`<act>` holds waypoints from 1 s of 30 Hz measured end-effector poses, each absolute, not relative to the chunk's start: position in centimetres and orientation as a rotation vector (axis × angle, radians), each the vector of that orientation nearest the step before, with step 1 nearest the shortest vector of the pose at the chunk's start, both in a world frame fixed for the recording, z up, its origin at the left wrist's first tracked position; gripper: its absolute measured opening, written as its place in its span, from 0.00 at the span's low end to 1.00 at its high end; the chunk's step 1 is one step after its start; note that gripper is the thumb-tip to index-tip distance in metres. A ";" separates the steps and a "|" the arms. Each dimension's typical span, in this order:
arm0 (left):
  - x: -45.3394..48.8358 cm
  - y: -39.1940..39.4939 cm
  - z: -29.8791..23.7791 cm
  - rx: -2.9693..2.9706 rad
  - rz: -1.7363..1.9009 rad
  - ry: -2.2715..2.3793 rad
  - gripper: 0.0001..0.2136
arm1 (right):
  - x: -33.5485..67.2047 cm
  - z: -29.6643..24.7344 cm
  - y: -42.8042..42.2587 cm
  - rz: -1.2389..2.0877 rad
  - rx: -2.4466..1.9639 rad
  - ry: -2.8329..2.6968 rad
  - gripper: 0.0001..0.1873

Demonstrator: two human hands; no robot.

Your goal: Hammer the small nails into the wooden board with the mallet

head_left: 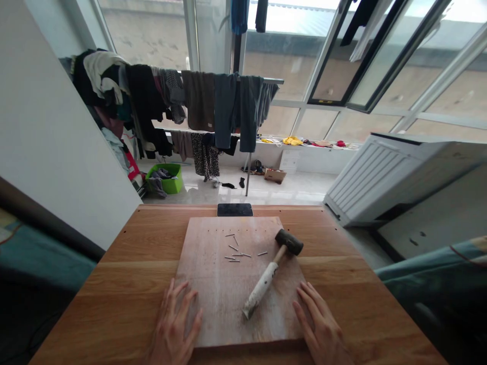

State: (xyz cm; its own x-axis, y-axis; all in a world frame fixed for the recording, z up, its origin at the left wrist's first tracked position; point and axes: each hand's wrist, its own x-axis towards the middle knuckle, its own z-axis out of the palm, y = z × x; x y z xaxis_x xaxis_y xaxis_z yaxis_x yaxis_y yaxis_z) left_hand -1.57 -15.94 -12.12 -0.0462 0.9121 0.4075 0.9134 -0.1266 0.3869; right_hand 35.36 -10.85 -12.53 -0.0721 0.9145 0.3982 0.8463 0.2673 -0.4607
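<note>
**Left hand (171,327) and right hand (323,327), both bare**

The person's body appears as two uncovered hands, which the lower edge of the view cuts near the wrists. The fingers (310,298) are slim and rather long, with rounded tips, and each thumb looks somewhat thicker. On the backs, the knuckles make soft, low bumps. The nails are too small and too blurred for an exact description.

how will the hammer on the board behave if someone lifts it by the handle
The hammer will probably feel top-heavy, since its thick dark head looks bulky beside the slim handle. The handle looks straight and rigid, so it likely won't flex.
</note>
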 end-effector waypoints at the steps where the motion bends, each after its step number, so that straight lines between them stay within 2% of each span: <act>1: -1.6 -15.9 -12.1 -2.158 -0.900 -2.063 0.15 | 35.3 -12.4 -10.8 0.124 -1.572 -1.920 0.22; 5: -1.8 -15.9 -11.6 -2.150 -0.812 -2.019 0.16 | 34.2 -11.0 -10.3 0.107 -1.566 -1.838 0.21; 10: -0.5 -14.9 -10.4 -2.208 -0.816 -1.882 0.15 | 30.8 -7.7 -7.6 0.512 -1.595 -1.899 0.26; 13: 1.2 -14.0 -9.4 -2.338 -0.759 -1.810 0.15 | 29.2 -6.5 -5.4 0.589 -1.602 -1.972 0.29; 17: 3.3 -12.1 -8.1 -2.504 -0.696 -1.711 0.17 | 28.6 -6.2 -3.4 0.616 -1.641 -1.932 0.22; 23: 5.1 -4.5 -7.9 -2.563 -0.658 -1.709 0.27 | 29.3 -6.7 -2.8 1.072 -1.656 -1.711 0.21; 30: 10.2 0.9 -9.0 -2.746 -0.641 -1.551 0.24 | 30.1 -8.1 -3.3 1.137 -1.524 -1.448 0.19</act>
